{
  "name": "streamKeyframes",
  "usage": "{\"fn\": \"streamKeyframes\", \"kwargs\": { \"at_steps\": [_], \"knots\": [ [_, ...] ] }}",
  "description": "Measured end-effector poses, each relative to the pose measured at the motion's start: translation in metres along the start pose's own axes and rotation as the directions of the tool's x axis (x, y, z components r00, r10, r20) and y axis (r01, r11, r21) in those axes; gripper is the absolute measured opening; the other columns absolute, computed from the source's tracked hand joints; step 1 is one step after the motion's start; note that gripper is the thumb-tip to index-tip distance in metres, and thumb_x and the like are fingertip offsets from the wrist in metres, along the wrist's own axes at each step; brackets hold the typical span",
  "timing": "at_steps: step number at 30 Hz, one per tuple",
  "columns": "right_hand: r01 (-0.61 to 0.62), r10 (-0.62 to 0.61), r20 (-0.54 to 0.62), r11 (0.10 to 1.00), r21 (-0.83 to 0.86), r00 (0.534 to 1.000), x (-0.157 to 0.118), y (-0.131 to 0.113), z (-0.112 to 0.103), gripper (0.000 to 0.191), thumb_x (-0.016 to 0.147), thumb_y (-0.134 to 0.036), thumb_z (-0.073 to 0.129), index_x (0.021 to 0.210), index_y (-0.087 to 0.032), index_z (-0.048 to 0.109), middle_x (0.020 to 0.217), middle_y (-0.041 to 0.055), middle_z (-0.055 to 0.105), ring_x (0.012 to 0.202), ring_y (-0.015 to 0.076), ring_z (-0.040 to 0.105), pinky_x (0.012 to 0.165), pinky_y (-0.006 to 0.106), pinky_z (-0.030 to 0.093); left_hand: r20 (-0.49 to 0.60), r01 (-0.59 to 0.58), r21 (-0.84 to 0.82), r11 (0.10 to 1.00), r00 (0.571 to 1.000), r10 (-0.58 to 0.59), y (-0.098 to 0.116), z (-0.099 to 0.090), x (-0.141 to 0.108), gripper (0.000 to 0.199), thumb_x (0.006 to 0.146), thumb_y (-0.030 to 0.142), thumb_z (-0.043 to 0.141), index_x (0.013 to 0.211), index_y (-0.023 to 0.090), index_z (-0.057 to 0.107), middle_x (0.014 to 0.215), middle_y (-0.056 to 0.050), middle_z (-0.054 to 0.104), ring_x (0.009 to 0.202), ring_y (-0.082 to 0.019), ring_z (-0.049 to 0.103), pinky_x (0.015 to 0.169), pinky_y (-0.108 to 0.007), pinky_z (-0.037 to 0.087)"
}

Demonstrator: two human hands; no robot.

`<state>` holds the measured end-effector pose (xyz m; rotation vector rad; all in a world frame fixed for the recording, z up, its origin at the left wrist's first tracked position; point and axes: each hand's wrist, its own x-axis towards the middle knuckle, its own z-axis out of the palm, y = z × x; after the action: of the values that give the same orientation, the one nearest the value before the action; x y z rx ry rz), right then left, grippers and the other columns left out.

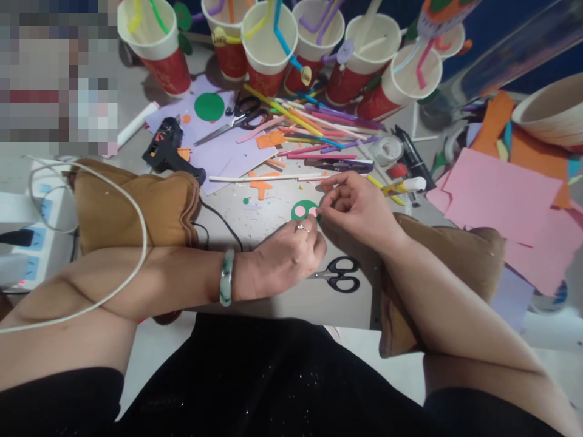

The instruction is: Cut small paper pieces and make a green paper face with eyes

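A small green paper disc (305, 204) with two pink circles on it is at the middle of the table, partly covered by my fingers. My left hand (289, 255), with a ring and a bangle, is curled at the disc's near edge, and its fingertips are hidden. My right hand (353, 203) is closed in a pinch at the disc's right side, beside the right pink circle. Whether a small piece is between its fingers is too small to make out. Black-handled scissors (342, 275) lie just below my hands, their blades partly under my left hand.
Behind my hands lie a black glue gun (168, 145), larger scissors (232, 121), purple paper (200, 136) and many drinking straws (314, 118). Red and white paper cups (268, 54) line the back. Pink sheets (505, 188) are at the right. A white cable (141, 206) crosses my left arm.
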<state>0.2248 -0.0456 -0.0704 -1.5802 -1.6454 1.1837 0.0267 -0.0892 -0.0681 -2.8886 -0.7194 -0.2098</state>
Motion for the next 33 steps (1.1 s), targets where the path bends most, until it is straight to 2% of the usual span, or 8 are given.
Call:
{"fn": "streamKeyframes", "kwargs": {
  "at_steps": [10,16,18,20,22,26,29,33],
  "knots": [
    [0.003,-0.004,-0.036,1.000,-0.009,0.999,-0.001,0.000,0.002,0.031,0.076,-0.018,0.077,0.099,-0.021,0.058,0.069,-0.0059,0.062,0.051,0.0093,0.053,0.051,0.023,0.041,0.033,0.018,-0.039,0.999,0.999,-0.016,0.000,-0.003,0.000,0.032,0.099,0.023,0.057,0.120,0.001,0.066,0.130,-0.031,0.068,0.108,-0.031,0.068,0.090,-0.041,0.051],
    [-0.029,0.031,-0.030,0.998,0.062,0.999,0.000,0.000,-0.003,0.020,0.082,-0.020,0.071,0.095,-0.022,0.056,0.064,-0.0063,0.059,0.047,0.0102,0.052,0.047,0.023,0.040,0.080,-0.027,-0.065,0.998,0.996,0.033,-0.006,-0.010,0.001,0.031,0.099,0.028,0.060,0.114,0.002,0.067,0.123,-0.031,0.070,0.109,-0.032,0.068,0.087,-0.039,0.051],
    [-0.008,0.009,-0.028,1.000,0.016,1.000,-0.002,-0.001,-0.006,0.013,0.084,-0.021,0.067,0.093,-0.021,0.058,0.066,-0.0047,0.061,0.048,0.0109,0.054,0.048,0.024,0.042,0.083,-0.039,-0.061,0.997,0.996,0.044,-0.007,-0.012,0.002,0.030,0.100,0.029,0.059,0.112,0.003,0.068,0.120,-0.030,0.071,0.110,-0.033,0.068,0.085,-0.039,0.052],
    [0.073,-0.075,-0.009,0.993,-0.092,0.997,-0.006,-0.002,-0.010,0.005,0.085,-0.021,0.066,0.089,-0.021,0.062,0.070,-0.0018,0.065,0.054,0.0126,0.058,0.052,0.026,0.046,0.073,-0.029,-0.057,0.998,0.997,0.033,-0.007,-0.013,0.002,0.029,0.100,0.028,0.058,0.111,0.004,0.068,0.119,-0.029,0.072,0.108,-0.032,0.069,0.085,-0.039,0.053],
    [0.197,-0.200,0.009,0.952,-0.233,0.980,-0.012,-0.003,-0.013,0.003,0.086,-0.019,0.064,0.086,-0.020,0.066,0.075,0.0015,0.069,0.062,0.0153,0.063,0.060,0.028,0.050,0.066,-0.008,-0.065,0.998,0.998,0.012,-0.007,-0.013,0.002,0.027,0.099,0.026,0.059,0.111,0.004,0.067,0.123,-0.030,0.070,0.105,-0.031,0.070,0.083,-0.039,0.054],
    [0.389,-0.393,0.095,0.793,-0.469,0.915,-0.023,0.000,-0.017,0.018,0.093,-0.017,0.057,0.098,-0.020,0.073,0.092,0.0077,0.074,0.082,0.0203,0.071,0.075,0.032,0.056,0.084,0.006,-0.106,0.994,0.996,0.003,-0.007,-0.014,0.003,0.023,0.099,0.021,0.057,0.112,0.004,0.066,0.125,-0.031,0.068,0.098,-0.028,0.071,0.083,-0.038,0.055],
    [0.448,-0.401,0.216,0.684,-0.576,0.890,-0.029,0.003,-0.017,0.027,0.099,-0.017,0.052,0.114,-0.020,0.073,0.101,0.0093,0.075,0.086,0.0199,0.072,0.074,0.031,0.056,0.106,0.002,-0.112,0.994,0.994,0.010,-0.008,-0.017,0.003,0.024,0.100,0.018,0.053,0.115,0.003,0.065,0.116,-0.027,0.072,0.097,-0.027,0.071,0.085,-0.038,0.056],
    [0.517,-0.402,0.329,0.590,-0.621,0.855,-0.031,0.003,-0.020,0.034,0.101,-0.015,0.049,0.128,-0.018,0.069,0.106,0.0093,0.075,0.082,0.0183,0.071,0.069,0.029,0.054,0.124,-0.009,-0.106,0.994,0.992,0.023,-0.010,-0.021,0.003,0.027,0.100,0.019,0.054,0.119,0.003,0.065,0.106,-0.021,0.074,0.104,-0.028,0.071,0.091,-0.038,0.056]
  ]
}}
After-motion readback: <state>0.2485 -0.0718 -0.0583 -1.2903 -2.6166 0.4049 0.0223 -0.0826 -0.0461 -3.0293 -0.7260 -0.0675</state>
